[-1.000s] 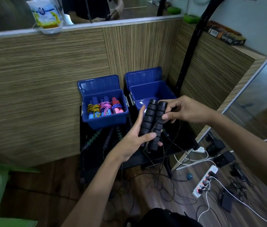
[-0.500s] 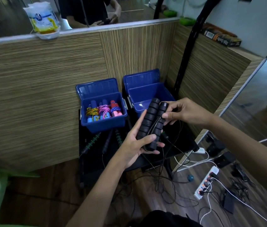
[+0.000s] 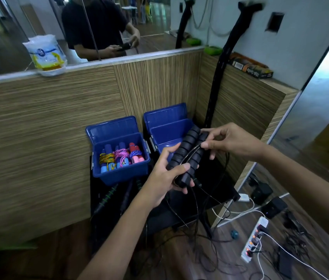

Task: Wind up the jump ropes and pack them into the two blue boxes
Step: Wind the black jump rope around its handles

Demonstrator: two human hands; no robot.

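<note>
Two ribbed black jump rope handles point(image 3: 187, 154) lie side by side in my left hand point(image 3: 164, 174), which grips their lower ends in front of the right blue box point(image 3: 169, 130). My right hand point(image 3: 228, 140) pinches the thin black cord at the handles' upper part. The cord point(image 3: 198, 201) trails down in loose loops toward the floor. The left blue box point(image 3: 119, 172) holds several wound ropes with blue, pink and red handles. Both boxes stand open on a black table point(image 3: 218, 188), lids against the wood panel.
More rope handles point(image 3: 107, 197) lie on the black table in front of the left box. A power strip point(image 3: 254, 243), chargers and tangled cables cover the floor at the right. A wood-panel wall with a mirror above stands behind; a black pole point(image 3: 218, 77) rises right of the boxes.
My right hand has slid slightly along the handles with the cord. My left hand keeps the same grip. The camera tilted up a little.
</note>
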